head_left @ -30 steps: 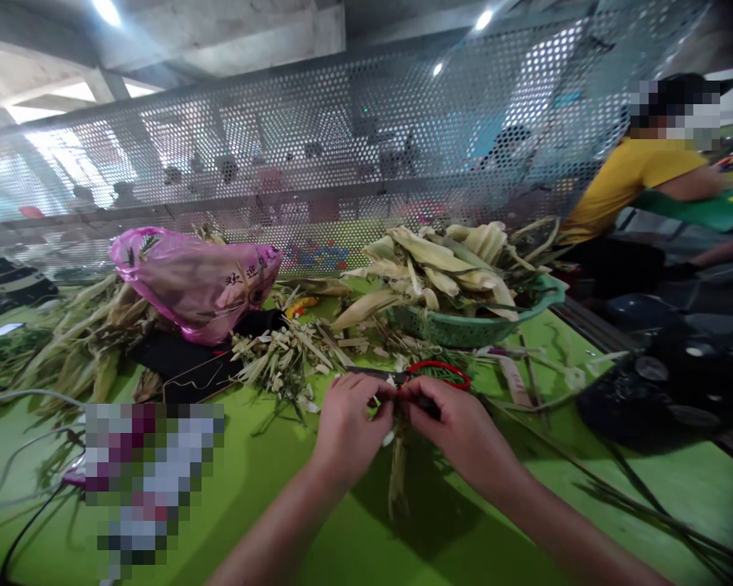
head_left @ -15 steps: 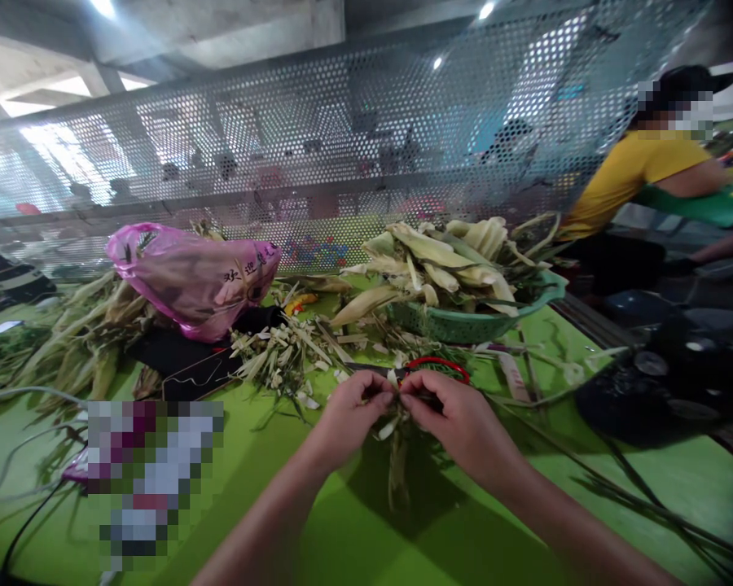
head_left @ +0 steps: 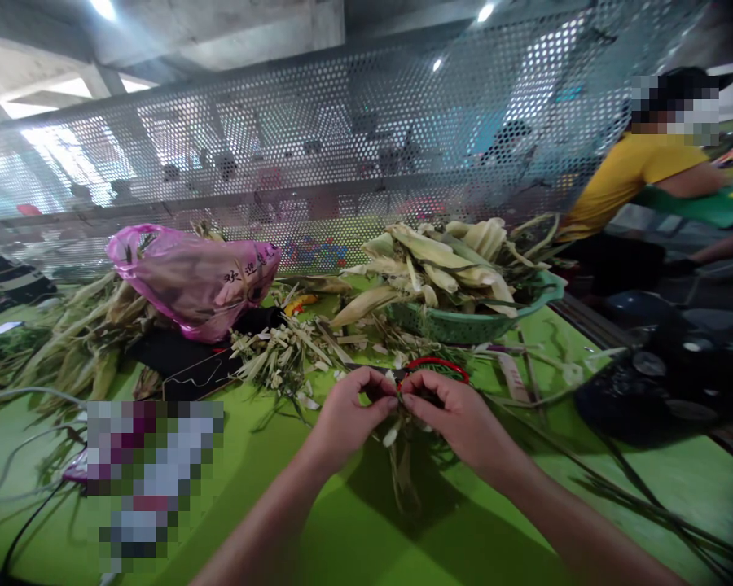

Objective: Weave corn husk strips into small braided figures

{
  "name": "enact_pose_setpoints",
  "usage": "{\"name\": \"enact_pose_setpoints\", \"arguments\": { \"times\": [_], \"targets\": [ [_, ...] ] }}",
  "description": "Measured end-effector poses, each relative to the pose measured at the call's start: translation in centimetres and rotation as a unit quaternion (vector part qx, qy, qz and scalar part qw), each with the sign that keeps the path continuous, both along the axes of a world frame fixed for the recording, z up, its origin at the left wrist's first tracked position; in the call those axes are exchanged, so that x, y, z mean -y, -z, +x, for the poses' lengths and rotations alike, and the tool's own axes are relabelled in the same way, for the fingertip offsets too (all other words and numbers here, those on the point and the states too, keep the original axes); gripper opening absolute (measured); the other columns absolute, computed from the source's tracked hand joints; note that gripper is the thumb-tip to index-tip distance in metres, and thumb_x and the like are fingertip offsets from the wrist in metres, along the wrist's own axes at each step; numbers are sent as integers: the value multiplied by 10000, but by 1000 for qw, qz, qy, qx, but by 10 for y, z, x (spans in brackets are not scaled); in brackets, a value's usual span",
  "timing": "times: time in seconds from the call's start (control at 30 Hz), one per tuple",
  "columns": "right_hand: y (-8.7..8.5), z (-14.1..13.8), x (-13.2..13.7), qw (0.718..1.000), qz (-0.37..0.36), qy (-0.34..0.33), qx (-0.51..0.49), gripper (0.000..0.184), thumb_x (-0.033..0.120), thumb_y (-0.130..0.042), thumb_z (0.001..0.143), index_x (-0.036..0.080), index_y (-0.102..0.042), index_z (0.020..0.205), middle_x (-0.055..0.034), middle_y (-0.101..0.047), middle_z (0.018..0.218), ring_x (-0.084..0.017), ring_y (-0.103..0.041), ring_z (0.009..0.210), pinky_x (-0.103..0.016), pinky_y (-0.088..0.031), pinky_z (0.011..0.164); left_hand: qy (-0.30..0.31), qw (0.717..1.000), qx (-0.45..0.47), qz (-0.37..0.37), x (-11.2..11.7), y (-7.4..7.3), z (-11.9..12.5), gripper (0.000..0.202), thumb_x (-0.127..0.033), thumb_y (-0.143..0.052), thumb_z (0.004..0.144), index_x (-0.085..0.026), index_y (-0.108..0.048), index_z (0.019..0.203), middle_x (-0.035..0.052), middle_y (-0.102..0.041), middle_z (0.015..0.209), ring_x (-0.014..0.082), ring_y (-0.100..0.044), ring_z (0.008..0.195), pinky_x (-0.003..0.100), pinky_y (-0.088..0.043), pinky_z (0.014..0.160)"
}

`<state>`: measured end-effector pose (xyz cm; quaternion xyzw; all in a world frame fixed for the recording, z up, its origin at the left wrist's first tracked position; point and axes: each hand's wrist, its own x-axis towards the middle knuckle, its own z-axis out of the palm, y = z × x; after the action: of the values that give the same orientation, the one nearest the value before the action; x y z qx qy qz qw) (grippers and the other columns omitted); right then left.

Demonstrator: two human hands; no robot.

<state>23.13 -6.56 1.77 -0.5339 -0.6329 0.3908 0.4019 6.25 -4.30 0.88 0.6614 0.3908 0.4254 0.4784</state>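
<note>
My left hand (head_left: 357, 411) and my right hand (head_left: 445, 407) meet fingertip to fingertip above the green table (head_left: 342, 529). Both pinch a small bundle of corn husk strips (head_left: 403, 468), whose pale ends hang down below my fingers. Exactly how the strips cross between the fingertips is hidden. Just behind my hands lie scissors with red handles (head_left: 443, 360), partly covered by them. To the left of the scissors, a heap of cut husk pieces (head_left: 287, 354) is spread on the table.
A green basket (head_left: 458, 324) piled with dry corn husks (head_left: 445, 252) stands behind. Further left are a pink plastic bag (head_left: 189, 273) and more husks (head_left: 79, 334). Long stems (head_left: 635, 496) lie at right, near a black bag (head_left: 653, 382). A person in yellow (head_left: 629, 175) sits beyond.
My fingertips have shifted slightly on the husk bundle, and its hanging end has swung a little to the right. The things on the table stay put.
</note>
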Motion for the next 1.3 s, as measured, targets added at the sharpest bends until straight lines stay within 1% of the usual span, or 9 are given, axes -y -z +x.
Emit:
{"name": "enact_pose_setpoints", "arguments": {
  "times": [0.13,0.27,0.47,0.63,0.83,1.0,1.1,1.23,1.3],
  "targets": [
    [-2,-1,-1,1000,-13,-3,-23,186,384,-582,760,203,-559,726,12,-513,653,-140,-455,602,-258,-374,556,-4,999,3,47,1,2,0,107,-155,-638,765,-168,-665,868,40,-659,851,156,-569,800,266,-441,755],
    [0,0,-1,999,-19,-7,-48,187,378,-614,755,195,-575,745,13,-521,667,-133,-457,603,-251,-375,550,-25,998,2,51,3,1,0,49,-172,-638,775,-169,-669,813,45,-665,840,165,-580,824,269,-437,774],
    [-3,5,-1,999,-17,3,-41,215,406,-611,788,196,-577,759,32,-491,649,-119,-427,576,-237,-344,517,-37,997,67,-33,3,-2,0,95,-251,-634,795,-160,-609,792,3,-590,762,121,-513,734,231,-400,698],
    [-2,10,-5,1000,-12,0,-18,230,412,-606,789,193,-571,727,16,-544,657,-144,-479,626,-257,-389,582,-42,973,184,-134,1,0,1,165,-302,-651,793,-169,-554,792,-10,-532,753,97,-474,694,212,-386,664],
    [12,13,-10,1000,-8,-6,7,226,423,-612,805,198,-621,800,17,-577,672,-154,-506,638,-256,-387,584,-56,966,209,-140,1,1,1,176,-348,-610,823,-193,-529,796,-7,-498,781,105,-468,719,219,-402,699],
    [4,13,-9,1000,-2,-10,26,257,450,-586,829,204,-637,771,11,-572,667,-158,-505,647,-265,-391,593,-64,973,176,-136,0,2,2,219,-397,-574,833,-203,-478,797,-15,-474,776,109,-466,705,235,-412,710],
    [-5,12,-4,999,8,-6,-30,282,416,-596,798,202,-557,619,7,-527,647,-168,-504,664,-276,-401,617,-80,982,131,-107,-1,6,3,195,-367,-547,846,-200,-466,790,-21,-445,745,110,-431,693,215,-378,665],
    [-9,9,3,989,6,-44,-140,243,304,-571,766,200,-499,558,-63,-621,925,-239,-544,922,-335,-423,776,-59,988,103,-95,-1,10,4,147,-302,-526,851,-196,-457,778,-28,-426,724,111,-404,692,213,-356,651],
    [-8,7,5,978,-34,-60,-195,230,292,-558,776,202,-492,575,-67,-625,948,-220,-551,845,-340,-433,746,-46,987,104,-112,0,10,5,132,-289,-518,850,-196,-456,781,-31,-429,720,110,-402,683,214,-354,644]
  ]
}}
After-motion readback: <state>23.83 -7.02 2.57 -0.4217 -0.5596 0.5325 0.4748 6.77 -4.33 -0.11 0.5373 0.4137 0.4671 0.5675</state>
